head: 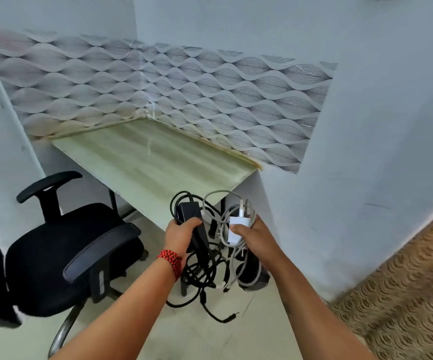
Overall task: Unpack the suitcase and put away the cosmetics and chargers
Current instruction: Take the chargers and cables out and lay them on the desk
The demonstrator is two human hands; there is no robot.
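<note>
A person is standing at the near corner of a pale green wood-grain surface (145, 154) fitted into a corner. The left hand (181, 231) is gripping a black charger brick (188, 210), its fingers curling round it, while tangled black cables (198, 272) are hanging below. The right hand (251, 235) is clutching a white plug-in charger (238, 224) with looped pale grey cable (237, 252). Both bundles are hovering in the air just in front of the surface's corner. A red thread bracelet (171, 258) is circling the left wrist. A black office chair (62, 253) is sitting to the left, and wave-patterned wallpaper (184, 81) is lining the walls behind.
</note>
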